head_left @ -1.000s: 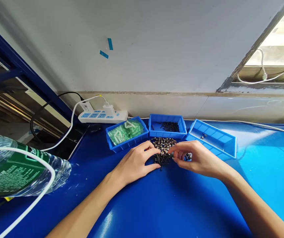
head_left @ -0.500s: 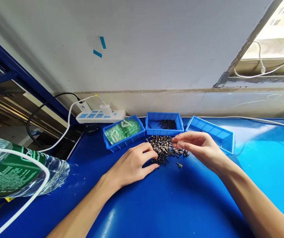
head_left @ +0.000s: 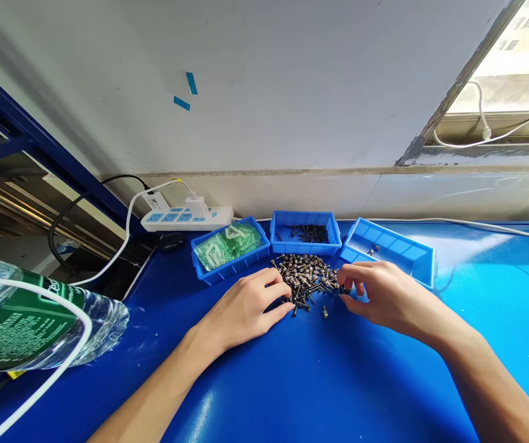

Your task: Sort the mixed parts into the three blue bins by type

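A pile of mixed screws (head_left: 308,274) lies on the blue table. My left hand (head_left: 257,301) rests at the pile's left edge, thumb and fingers apart and curved towards the screws. At the right edge, my right hand (head_left: 375,292) has its fingers bent over the screws, thumb apart from them; nothing shows in its grasp. One loose screw (head_left: 325,312) lies in front of the pile. Behind it, the middle blue bin (head_left: 305,248) holds dark screws. A few screws (head_left: 374,250) sit in the right blue bin (head_left: 414,253).
The left blue bin (head_left: 231,269) holds green-and-clear bags. A white power strip (head_left: 220,216) with cables stands by the wall. On the left lies a large water bottle (head_left: 28,320), with a white cable (head_left: 86,326) crossing in front of it.
My right hand has moved right and slightly down, its fingers bending more. A few screws now show in the right bin. The loose screw has shifted left and turned. My left hand is nearly still.
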The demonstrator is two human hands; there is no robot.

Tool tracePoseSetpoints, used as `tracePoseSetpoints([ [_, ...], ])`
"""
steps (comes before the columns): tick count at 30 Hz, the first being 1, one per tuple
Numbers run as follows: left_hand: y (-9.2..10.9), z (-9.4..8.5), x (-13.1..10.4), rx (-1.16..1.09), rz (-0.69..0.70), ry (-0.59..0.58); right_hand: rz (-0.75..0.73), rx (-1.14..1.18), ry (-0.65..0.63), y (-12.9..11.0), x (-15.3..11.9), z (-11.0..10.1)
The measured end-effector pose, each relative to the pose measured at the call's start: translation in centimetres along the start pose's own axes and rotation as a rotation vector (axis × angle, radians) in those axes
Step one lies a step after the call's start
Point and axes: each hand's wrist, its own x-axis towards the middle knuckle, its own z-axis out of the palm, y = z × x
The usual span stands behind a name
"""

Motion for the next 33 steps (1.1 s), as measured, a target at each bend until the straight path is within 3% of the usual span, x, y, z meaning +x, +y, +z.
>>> tracePoseSetpoints([
  [8, 0.0, 0.1, -0.1, -0.011, -0.002, -0.009, 0.019, 0.061, -0.044, 0.0, 0.3, 0.5],
  [15, -0.3, -0.1, -0.1, -0.003, -0.009, -0.005, 0.098, 0.849, -0.129, -0.6, 0.0, -1.0],
  [20, -0.2, -0.1, -0.1, -0.001, 0.012, 0.004, 0.191, 1.212, -0.07, -0.1, 0.8, 0.0],
  [23, -0.1, -0.1, -0.1, 0.0, 0.006, 0.0, 0.251, 1.241, 0.04, -0.1, 1.5, 0.9],
  [28, -0.3, -0.2, 0.0, 0.016, 0.008, -0.014, 0.245, 1.18, 0.422, -0.6, 2.6, 1.6],
  [31, -0.4, -0.2, 0.0, 0.038, 0.013, -0.017, 0.209, 0.997, 0.484, -0.6, 2.4, 1.0],
  [33, -0.3, -0.2, 0.0, 0.045, 0.012, -0.024, 0.206, 0.741, 0.439, -0.4, 1.7, 0.4],
])
